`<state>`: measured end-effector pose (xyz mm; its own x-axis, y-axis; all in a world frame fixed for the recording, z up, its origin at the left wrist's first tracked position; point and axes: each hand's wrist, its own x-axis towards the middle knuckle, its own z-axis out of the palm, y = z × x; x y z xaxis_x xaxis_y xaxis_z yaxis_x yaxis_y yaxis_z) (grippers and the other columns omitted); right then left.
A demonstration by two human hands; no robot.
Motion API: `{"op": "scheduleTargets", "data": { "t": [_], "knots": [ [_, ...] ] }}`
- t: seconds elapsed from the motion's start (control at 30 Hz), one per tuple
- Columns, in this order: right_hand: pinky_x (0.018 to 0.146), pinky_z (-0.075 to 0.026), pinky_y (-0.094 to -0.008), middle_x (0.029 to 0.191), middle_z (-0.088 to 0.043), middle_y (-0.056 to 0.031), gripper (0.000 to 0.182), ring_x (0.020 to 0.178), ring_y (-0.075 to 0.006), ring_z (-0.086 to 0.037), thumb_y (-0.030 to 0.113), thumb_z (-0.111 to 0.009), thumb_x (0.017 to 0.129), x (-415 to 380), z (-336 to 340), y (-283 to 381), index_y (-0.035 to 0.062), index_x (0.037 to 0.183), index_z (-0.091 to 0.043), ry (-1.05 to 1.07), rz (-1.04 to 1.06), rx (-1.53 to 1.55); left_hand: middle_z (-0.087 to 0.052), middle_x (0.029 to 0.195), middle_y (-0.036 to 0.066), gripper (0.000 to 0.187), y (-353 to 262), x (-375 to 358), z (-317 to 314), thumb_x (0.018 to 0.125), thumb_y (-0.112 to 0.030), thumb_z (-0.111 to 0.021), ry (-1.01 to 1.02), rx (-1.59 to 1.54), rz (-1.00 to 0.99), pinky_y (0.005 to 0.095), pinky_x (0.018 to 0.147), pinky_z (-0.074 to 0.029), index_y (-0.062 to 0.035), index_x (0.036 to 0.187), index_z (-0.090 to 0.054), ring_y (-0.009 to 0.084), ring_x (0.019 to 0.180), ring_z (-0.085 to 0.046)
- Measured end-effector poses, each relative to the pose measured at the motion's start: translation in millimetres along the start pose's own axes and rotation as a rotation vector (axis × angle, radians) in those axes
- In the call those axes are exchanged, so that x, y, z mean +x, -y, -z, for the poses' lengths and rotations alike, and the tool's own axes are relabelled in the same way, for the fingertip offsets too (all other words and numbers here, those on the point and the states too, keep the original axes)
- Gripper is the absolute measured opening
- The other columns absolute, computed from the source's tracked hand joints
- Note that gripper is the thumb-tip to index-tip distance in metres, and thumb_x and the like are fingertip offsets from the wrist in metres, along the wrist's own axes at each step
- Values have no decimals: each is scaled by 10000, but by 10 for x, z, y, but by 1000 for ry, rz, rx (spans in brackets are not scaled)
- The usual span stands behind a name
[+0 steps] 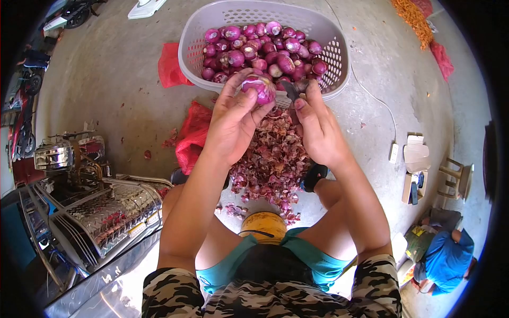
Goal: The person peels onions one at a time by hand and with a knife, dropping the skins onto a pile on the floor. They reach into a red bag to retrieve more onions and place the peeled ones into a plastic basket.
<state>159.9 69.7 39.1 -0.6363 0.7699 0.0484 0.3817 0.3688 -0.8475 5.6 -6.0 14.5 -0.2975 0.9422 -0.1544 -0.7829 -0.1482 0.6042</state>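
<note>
Grey concrete floor [127,79] across the scene. Near left, a large chrome-framed vehicle body [106,217], its bars and plating shiny. The worker, in a camouflage top [281,307] and teal shorts [323,257], sits low with knees apart, both forearms reaching away toward centre.

Far centre: grey perforated basket [339,47], holding a broad layer of purple onions [285,64]. On its near side, between the worker's legs, a heap of loose, papery onion skins [275,153], reddish-brown and purple. Near right edge, another person in a blue shirt [450,259], bent over. Red mesh bag [193,138] crumpled left of the heap; a second red piece [172,66] lies flat at the basket's left. Yellow container [264,225] between the knees, at the near end of the heap. Right side: wooden stool [458,180], opened cardboard box [407,185], white power strip [394,152] on its cord.

Left hand [233,122]: fingers curled wide round one held onion [259,87], thumb across its near face; the onion is raised above the basket's near rim. Right hand [321,132]: thumb and fingers pinched closed on a small dark knife [290,92], blade just beside the onion.
</note>
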Motion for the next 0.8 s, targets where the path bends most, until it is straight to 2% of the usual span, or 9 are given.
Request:
{"op": "scheduleTargets", "data": {
  "t": [0.13,0.23,0.33,0.43,0.53,0.63,0.73,0.8],
  "knots": [
    [516,-433,-459,664,-580,-223,528,595,-396,-589,249,-509,910,-13,-108,-34,-142,1211,-323,-114,152,-113,-551,1135,66,406,54,1,16,862,-22,-602,-54,18,-75,366,908,-489,-89,1225,-434,188,1038,-567],
    [460,-421,-458,615,-565,-207,511,526,-395,-568,220,-512,902,-20,-161,-27,-138,1217,-328,-159,266,-110,-549,1141,79,418,105,-2,23,849,0,-607,-62,103,-153,373,917,-486,-87,1216,-427,195,1046,-563],
    [468,-435,-462,600,-565,-195,478,523,-384,-570,209,-517,894,-14,-201,-50,-115,1204,-352,-152,326,-185,-558,1157,113,414,128,-3,24,854,0,-595,-67,156,-205,385,941,-479,-83,1219,-418,219,1065,-562],
    [474,-445,-473,595,-567,-180,423,527,-381,-573,178,-520,877,-19,-218,34,-69,1191,-382,-94,228,-309,-561,1150,117,426,131,0,33,840,14,-608,-63,159,-229,389,938,-481,-80,1211,-421,222,1061,-563],
    [474,-446,-485,587,-566,-177,362,523,-384,-574,143,-514,862,25,-237,24,-28,1160,-401,-91,253,-358,-563,1148,115,435,131,-1,44,835,15,-615,-54,184,-242,389,937,-482,-78,1213,-423,221,1060,-564],
    [478,-445,-490,595,-573,-184,368,530,-387,-579,123,-512,855,41,-252,-8,-10,1174,-384,-108,278,-394,-562,1153,112,439,120,-22,29,835,9,-619,-42,196,-238,391,938,-482,-76,1219,-424,220,1064,-563],
    [491,-447,-495,621,-585,-186,377,554,-390,-586,124,-507,867,49,-260,-53,-13,1187,-362,-79,169,-442,-561,1160,107,424,116,-44,-1,849,-17,-611,-26,165,-214,394,937,-484,-75,1224,-424,216,1065,-565],
    [505,-450,-491,646,-593,-187,387,579,-394,-592,132,-507,877,33,-276,-79,-15,1199,-352,-131,148,-335,-561,1163,102,389,100,-50,-14,873,-53,-592,-40,139,-194,393,937,-484,-75,1224,-428,211,1063,-568]
  ]
}}
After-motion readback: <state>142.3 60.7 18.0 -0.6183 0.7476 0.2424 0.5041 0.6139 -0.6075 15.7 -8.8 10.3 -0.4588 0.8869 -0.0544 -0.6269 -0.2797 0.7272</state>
